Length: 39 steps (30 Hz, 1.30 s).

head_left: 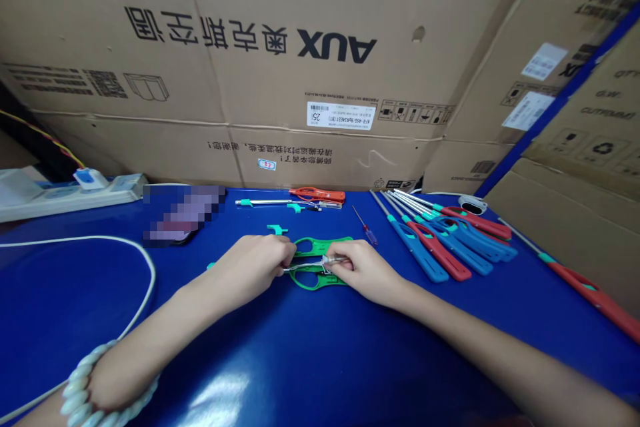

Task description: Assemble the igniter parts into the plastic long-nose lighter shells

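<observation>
Two green lighter shell halves (320,246) lie on the blue table in front of me, one above the other. My left hand (257,265) is closed at their left side, pinching a thin silvery rod (300,267) that runs across the shells. My right hand (367,270) is closed over their right ends, its fingers on a small silvery inner part (331,259) of the lighter. My fingers hide much of both parts. A teal trigger piece (278,229) lies just above my left hand. Another teal bit (211,267) shows beside my left wrist.
Behind are a red lighter shell (317,195), a metal tube (265,202) and a screwdriver (367,227). Several blue and red lighters (425,250) lie at right, with another red lighter (590,287) farther out. A phone (183,213), power strip (115,192) and white cable (150,273) are at left.
</observation>
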Available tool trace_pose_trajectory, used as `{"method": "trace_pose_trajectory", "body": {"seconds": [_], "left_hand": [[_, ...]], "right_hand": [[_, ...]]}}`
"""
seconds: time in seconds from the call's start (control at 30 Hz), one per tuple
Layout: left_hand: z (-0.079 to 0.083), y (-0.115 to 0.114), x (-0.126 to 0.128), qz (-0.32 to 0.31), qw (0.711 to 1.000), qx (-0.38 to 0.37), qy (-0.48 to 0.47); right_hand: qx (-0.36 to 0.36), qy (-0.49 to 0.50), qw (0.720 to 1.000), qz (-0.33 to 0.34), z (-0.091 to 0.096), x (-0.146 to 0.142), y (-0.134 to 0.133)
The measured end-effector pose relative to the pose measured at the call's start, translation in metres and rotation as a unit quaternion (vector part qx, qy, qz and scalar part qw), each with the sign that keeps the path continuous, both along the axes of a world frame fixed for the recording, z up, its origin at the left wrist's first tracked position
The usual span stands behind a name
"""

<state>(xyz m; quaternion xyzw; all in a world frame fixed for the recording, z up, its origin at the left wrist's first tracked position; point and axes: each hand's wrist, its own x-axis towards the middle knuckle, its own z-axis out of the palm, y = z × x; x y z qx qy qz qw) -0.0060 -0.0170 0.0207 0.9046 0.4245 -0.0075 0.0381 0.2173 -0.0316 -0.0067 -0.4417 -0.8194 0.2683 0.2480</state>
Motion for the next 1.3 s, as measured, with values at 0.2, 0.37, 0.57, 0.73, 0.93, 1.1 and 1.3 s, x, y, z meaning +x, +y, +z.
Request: {"method": "trace_pose_trajectory", "body": {"seconds": [0.2,0.37,0.57,0.73,0.93,1.1,1.3], "left_hand": [[0.003,-0.004,-0.002,-0.003,1.0,0.012,-0.004],[0.003,-0.005,0.01,-0.019,0.992,0.027,-0.119],[-0.016,-0.008,0.032,-0.001,0.96,-0.04,-0.276],[-0.019,-0.006,0.034,0.014,0.943,-0.092,-0.32],[-0.021,-0.003,0.032,0.025,0.93,-0.114,-0.348],[-0.021,-0.004,0.033,0.043,0.918,-0.133,-0.371],[-0.024,-0.004,0.034,0.048,0.912,-0.145,-0.38]], "right_hand": [[-0.015,0.001,1.0,0.005,-0.001,0.002,0.002],[-0.033,0.028,0.999,0.013,-0.001,0.001,0.001],[-0.035,0.043,0.998,0.014,0.002,0.0,-0.001],[-0.04,0.036,0.999,0.006,0.001,0.002,0.001],[0.018,-0.037,0.999,-0.022,0.007,0.009,0.003],[0.077,-0.096,0.992,0.001,0.01,0.013,0.001],[0.102,-0.135,0.986,0.003,0.012,0.01,-0.002]]}}
